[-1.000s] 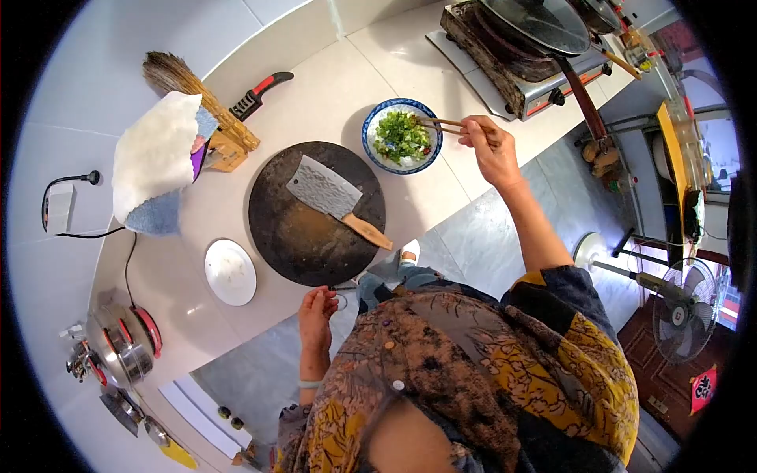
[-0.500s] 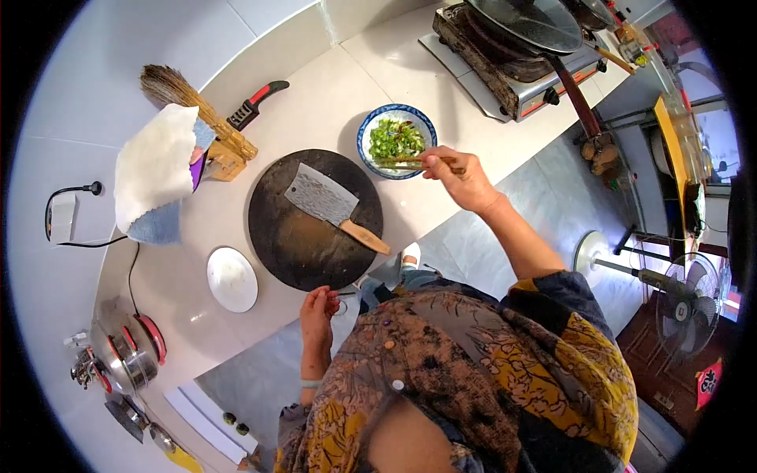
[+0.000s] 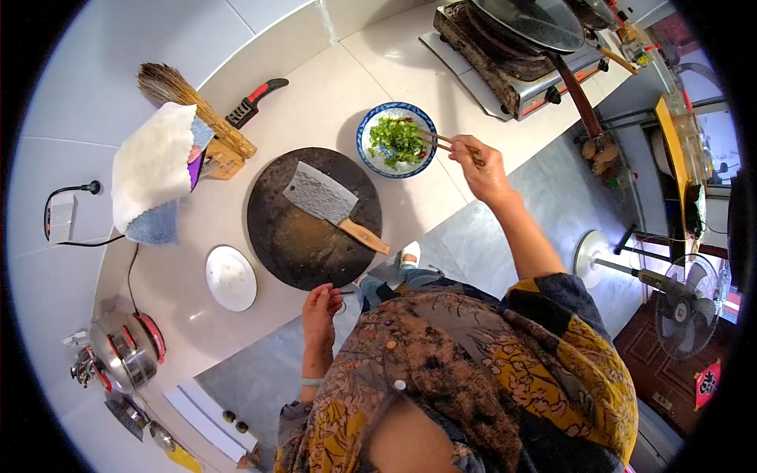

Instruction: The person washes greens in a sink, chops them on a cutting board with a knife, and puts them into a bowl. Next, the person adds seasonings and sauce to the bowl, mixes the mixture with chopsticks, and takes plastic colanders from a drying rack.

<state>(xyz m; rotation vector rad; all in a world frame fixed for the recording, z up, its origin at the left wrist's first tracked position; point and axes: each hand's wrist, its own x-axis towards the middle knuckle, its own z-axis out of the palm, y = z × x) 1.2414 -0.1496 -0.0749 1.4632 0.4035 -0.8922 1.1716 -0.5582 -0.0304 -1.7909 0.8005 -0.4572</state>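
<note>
My right hand is closed around a pair of wooden chopsticks. Their tips reach into chopped green vegetables with a few red bits, inside a blue-rimmed bowl. My left hand is by the front edge of a round dark chopping board, with its fingers curled together. Something small and dark shows at those fingertips, too small to name. A cleaver with a wooden handle lies flat on the board. Left of the board is a white plate with small specks on it.
A gas stove carries a lidded pan at the upper right, its handle jutting over the counter edge. Near the wall are a knife sharpener, a brush and a cloth-covered block. A steel pot stands lower left.
My right hand has moved slightly right and down, and the chopsticks have swung to a new slant at the bowl's right side. The greens look shifted. My left hand stays almost still.
</note>
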